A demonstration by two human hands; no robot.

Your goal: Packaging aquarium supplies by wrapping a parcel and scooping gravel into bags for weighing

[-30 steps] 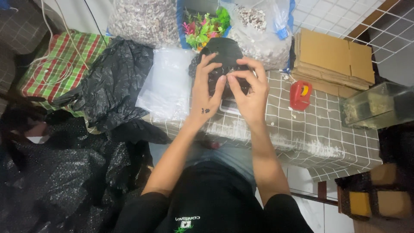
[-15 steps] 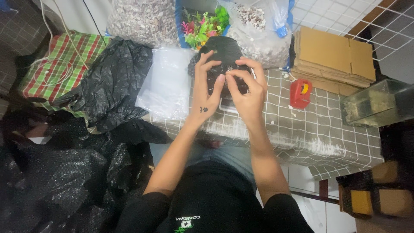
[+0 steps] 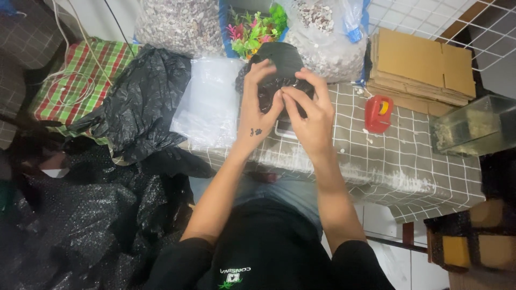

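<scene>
Together both hands [image 3: 287,110] pinch a black bag [image 3: 282,72].

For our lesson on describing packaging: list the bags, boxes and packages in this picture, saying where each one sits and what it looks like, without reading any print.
Small black bag: centre, between left hand and right hand, glossy, crinkled.
Clear gravel sacks: along the back, bulging, pebble-filled.
Flat cardboard boxes: back right, brown, stacked.
Clear plastic bags: left of the hands, flat pile.
Black plastic bag: far left, crumpled.
</scene>
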